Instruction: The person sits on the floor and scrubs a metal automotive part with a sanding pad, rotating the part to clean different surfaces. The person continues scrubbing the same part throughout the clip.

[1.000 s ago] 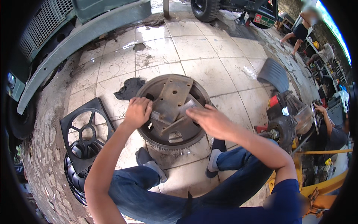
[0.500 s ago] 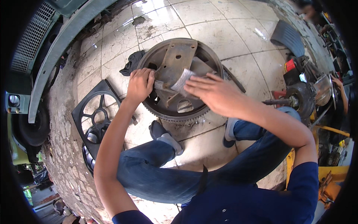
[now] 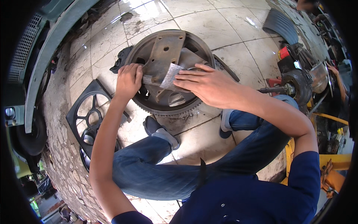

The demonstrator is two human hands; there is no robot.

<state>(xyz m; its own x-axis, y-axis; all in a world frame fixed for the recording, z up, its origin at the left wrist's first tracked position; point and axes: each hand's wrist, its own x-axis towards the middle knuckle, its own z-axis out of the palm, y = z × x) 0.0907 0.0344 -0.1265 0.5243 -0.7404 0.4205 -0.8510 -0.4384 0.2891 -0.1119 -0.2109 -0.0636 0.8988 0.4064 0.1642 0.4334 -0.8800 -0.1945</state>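
Note:
A toothed flywheel lies on the tiles before me, with a worn metal bracket resting across it. My left hand is closed over the bracket's left end, its fingertips partly hidden at the edge. A small grey sheet, which looks like sandpaper, lies against the bracket's lower part. On that sheet's right side my right hand presses with straight fingers, keeping it against the metal. The right thumb is hidden from view.
A black fan shroud lies on the left beside a rough concrete edge. Behind the flywheel is a black cloth. A dark motor-like part and a curved black panel sit at the right. Another person's hand shows far right.
The whole view has shifted slightly, so everything appears a little further left and up. My left hand keeps its place on the bracket; the right hand stays on the sandpaper, with little visible movement.

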